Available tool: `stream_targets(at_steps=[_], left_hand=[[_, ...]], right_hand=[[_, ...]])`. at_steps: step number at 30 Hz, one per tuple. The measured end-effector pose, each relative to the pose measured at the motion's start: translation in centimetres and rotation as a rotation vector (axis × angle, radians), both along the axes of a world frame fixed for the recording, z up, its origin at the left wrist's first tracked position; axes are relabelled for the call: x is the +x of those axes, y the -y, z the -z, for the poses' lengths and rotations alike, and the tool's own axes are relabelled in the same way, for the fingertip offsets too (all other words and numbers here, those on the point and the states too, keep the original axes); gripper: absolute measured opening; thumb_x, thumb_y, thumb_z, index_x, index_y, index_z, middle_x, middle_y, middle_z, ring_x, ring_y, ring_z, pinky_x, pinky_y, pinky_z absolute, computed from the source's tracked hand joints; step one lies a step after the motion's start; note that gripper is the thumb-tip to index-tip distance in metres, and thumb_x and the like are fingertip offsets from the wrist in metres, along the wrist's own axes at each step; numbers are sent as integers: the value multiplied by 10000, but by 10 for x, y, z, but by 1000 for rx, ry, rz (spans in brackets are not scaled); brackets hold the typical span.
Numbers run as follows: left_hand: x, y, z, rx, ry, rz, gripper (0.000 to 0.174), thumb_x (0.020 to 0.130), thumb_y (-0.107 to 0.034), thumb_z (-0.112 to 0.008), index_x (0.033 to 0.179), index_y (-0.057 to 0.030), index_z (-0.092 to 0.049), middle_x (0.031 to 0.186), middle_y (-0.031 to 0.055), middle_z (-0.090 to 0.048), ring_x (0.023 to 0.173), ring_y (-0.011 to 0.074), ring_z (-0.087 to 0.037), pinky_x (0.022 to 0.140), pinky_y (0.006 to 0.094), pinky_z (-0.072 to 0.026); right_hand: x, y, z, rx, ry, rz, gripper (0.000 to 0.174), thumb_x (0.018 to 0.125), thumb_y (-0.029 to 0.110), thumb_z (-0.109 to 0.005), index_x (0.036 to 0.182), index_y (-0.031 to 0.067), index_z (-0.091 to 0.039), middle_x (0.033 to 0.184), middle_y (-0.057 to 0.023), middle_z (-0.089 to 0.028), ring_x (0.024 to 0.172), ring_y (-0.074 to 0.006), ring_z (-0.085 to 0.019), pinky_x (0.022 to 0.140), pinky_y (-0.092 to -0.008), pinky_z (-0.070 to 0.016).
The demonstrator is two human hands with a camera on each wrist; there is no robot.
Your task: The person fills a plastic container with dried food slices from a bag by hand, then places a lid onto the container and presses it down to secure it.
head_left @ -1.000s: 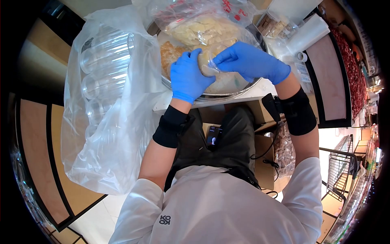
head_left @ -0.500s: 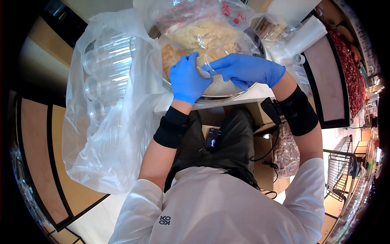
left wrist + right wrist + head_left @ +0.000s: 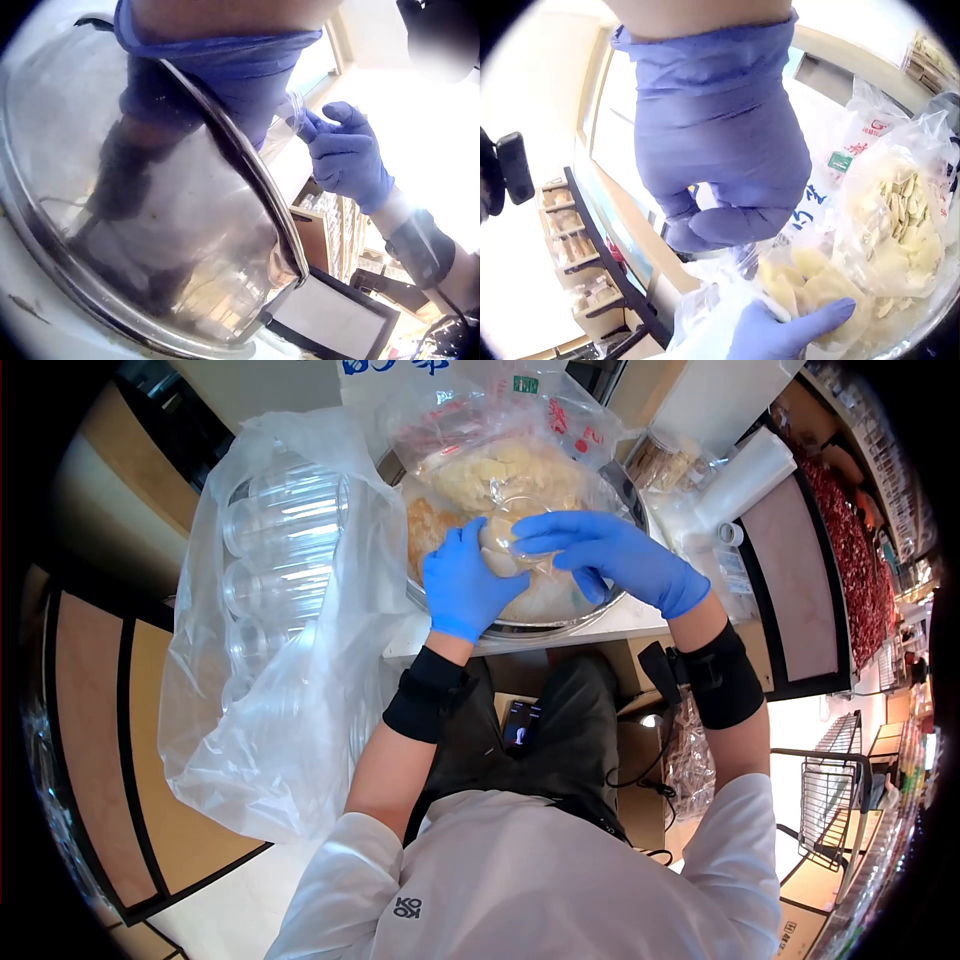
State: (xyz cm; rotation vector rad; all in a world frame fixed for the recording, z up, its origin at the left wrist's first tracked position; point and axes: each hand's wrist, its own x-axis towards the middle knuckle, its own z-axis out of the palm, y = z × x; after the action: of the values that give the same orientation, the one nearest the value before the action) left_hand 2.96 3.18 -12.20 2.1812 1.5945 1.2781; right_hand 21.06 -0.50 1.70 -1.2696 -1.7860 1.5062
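Note:
In the head view, my gloved left hand [image 3: 465, 588] curls round a clear plastic jar [image 3: 499, 563] above a wide metal basin [image 3: 638, 490]. Pale flat slices [image 3: 810, 283] show inside the jar in the right wrist view, with my left thumb lying along its side. My gloved right hand [image 3: 625, 560] reaches in from the right; its extended fingertips [image 3: 525, 544] come right at the jar's mouth, the thumb standing apart below. A clear round rim [image 3: 296, 111] shows by those fingertips in the left wrist view. Behind the jar lies a clear bag of pale slices [image 3: 510, 475].
A large translucent bag of stacked clear jars [image 3: 285, 550] stands at the left. Brown pieces [image 3: 428, 532] lie in the basin's left part. To the right are a plastic roll [image 3: 745, 478], a tape roll [image 3: 731, 534] and a container [image 3: 662, 457]. A phone [image 3: 520, 722] rests between the legs.
The clear lid that my right hand held tilted over the jar no longer stands up; the right fingers now lie straighter over the jar's mouth. My left hand keeps its hold.

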Motion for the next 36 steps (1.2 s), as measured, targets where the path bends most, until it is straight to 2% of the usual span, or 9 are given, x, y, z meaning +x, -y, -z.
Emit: stream_targets(at_steps=[6,9,12,14,15,21,28,34,36], left_hand=[[-3,3,-13,-195,380,36,794,612,-501,-870,1177,-19,-591,1026,162,-695,925,307,-691,800,399,-549],[-2,3,-18,-261,338,-98,782,638,-517,-866,1165,-9,-591,1007,145,-711,907,284,-702,804,385,-545],[-3,2,-19,-299,380,-67,778,658,-518,-860,1179,-10,-586,1005,139,-714,893,287,-705,794,388,-545],[-3,1,-15,-282,427,-74,775,662,-527,-856,1170,-11,-583,1010,137,-715,901,289,-707,788,394,-545],[-3,1,-16,-281,423,-70,775,662,-527,-856,1170,-11,-583,1010,137,-715,901,289,-707,788,394,-545],[1,2,-16,-195,422,-81,760,659,-493,-862,1166,-5,-576,1006,140,-715,915,299,-706,799,397,-545],[0,-4,-7,-156,260,-19,801,645,-446,-856,1268,-45,-551,1100,166,-692,959,330,-690,815,410,-554],[0,0,-8,-129,93,-22,824,637,-456,-850,1288,-49,-552,1126,192,-666,981,340,-670,834,420,-546],[-1,0,-9,-136,53,-21,834,638,-461,-846,1298,-48,-548,1118,197,-664,976,343,-667,836,427,-545]], right_hand=[[45,-28,40,266,-299,346,229,953,202,-572,1051,43,-703,903,-66,-731,612,-75,-593,571,-213,-463],[62,-48,89,194,-91,409,242,949,218,-585,1002,22,-717,891,-65,-728,667,-111,-636,635,-240,-498],[65,-60,121,453,123,346,236,921,200,-601,985,6,-720,893,-108,-728,731,-202,-679,716,-307,-533],[70,-73,133,560,581,246,248,885,187,-621,1025,3,-710,940,-165,-715,807,-295,-691,783,-359,-543],[68,-75,139,627,510,248,264,856,199,-642,1045,31,-716,985,-198,-698,865,-344,-676,813,-396,-539],[56,-73,155,595,872,144,308,823,235,-690,1084,72,-677,1020,-184,-672,961,-357,-651,859,-427,-517],[63,-59,125,490,695,280,224,786,152,-699,984,64,-642,1004,-162,-675,948,-343,-657,839,-412,-515],[86,-23,34,547,464,358,231,820,125,-726,1035,54,-680,892,-56,-690,795,-165,-657,751,-297,-527],[87,-15,11,442,172,439,221,865,133,-727,1051,19,-689,912,-14,-683,795,-99,-622,742,-246,-514]])
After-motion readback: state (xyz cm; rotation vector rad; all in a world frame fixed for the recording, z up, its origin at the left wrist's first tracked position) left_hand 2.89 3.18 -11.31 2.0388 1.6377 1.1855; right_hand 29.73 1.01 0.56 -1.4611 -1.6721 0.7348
